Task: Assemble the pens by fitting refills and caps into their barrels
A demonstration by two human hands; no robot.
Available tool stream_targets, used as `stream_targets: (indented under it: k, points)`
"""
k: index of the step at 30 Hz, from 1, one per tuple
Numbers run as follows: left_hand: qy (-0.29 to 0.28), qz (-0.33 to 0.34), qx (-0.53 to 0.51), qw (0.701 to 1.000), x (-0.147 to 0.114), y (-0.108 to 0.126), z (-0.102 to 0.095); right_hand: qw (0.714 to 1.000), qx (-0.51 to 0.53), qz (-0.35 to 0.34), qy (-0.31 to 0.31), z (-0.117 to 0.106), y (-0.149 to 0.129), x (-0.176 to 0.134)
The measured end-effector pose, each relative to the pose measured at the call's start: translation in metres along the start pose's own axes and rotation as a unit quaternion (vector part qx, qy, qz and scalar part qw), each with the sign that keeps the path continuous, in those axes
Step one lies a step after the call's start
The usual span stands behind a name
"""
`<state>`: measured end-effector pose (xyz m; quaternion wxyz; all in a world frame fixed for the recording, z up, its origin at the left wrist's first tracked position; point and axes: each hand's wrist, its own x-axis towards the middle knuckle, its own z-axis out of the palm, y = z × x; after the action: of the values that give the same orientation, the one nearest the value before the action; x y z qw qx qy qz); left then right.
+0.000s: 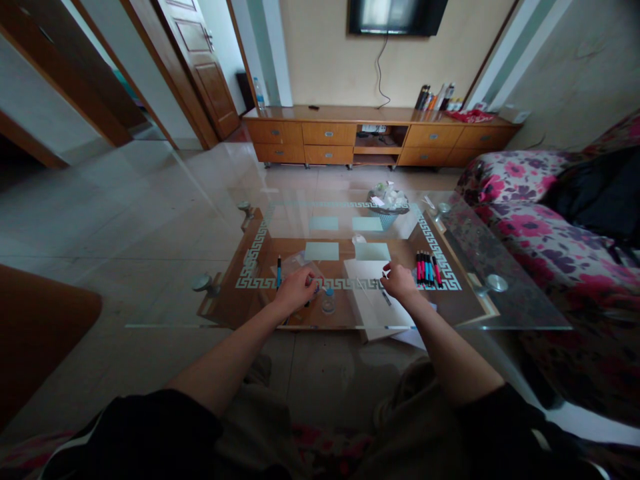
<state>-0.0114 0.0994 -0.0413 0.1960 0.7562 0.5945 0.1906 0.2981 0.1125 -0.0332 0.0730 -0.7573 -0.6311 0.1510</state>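
My left hand (298, 289) is closed over the glass table (160, 324), its fingertips around something small that I cannot make out. A small clear bottle (328, 301) with a blue top stands just right of it. On its other side lies a blue and black pen (279, 272). My right hand (399, 280) is curled above a white box (361, 307), thumb and forefinger close together; whatever they hold is too small to tell. A short dark piece (387, 298) lies just below these fingers. Several pink, blue and black pens (426, 269) lie in a row to the right.
A basket (385, 217) filled with crumpled plastic stands beyond the table's far part. Clear plastic wrapping (295, 262) lies behind my left hand. To the right is a flowered sofa (525, 220); a low wooden cabinet (327, 141) lines the far wall.
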Motion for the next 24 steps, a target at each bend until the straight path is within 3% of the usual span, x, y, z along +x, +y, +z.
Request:
stream_targets:
  k: [4,10,17,22,24]
  points:
    - [-0.005,0.073,-0.006,0.997,-0.002,0.006,-0.003,1.000,0.007,0.004,0.012,-0.004,-0.004,-0.003]
    - [-0.067,0.130,0.019,0.989,-0.005,0.007,-0.002,0.999,0.021,-0.006,0.028,-0.009,-0.012,-0.009]
    - [-0.037,0.172,0.024,0.984,-0.005,0.005,0.002,0.996,0.051,-0.041,0.063,-0.008,-0.018,-0.013]
    - [0.013,0.116,-0.155,0.981,-0.001,0.014,0.007,0.964,0.164,-0.196,0.076,0.000,-0.037,-0.024]
    - [-0.011,0.063,-0.281,0.958,0.000,0.018,0.013,0.940,0.228,-0.246,0.058,0.003,-0.048,-0.033]
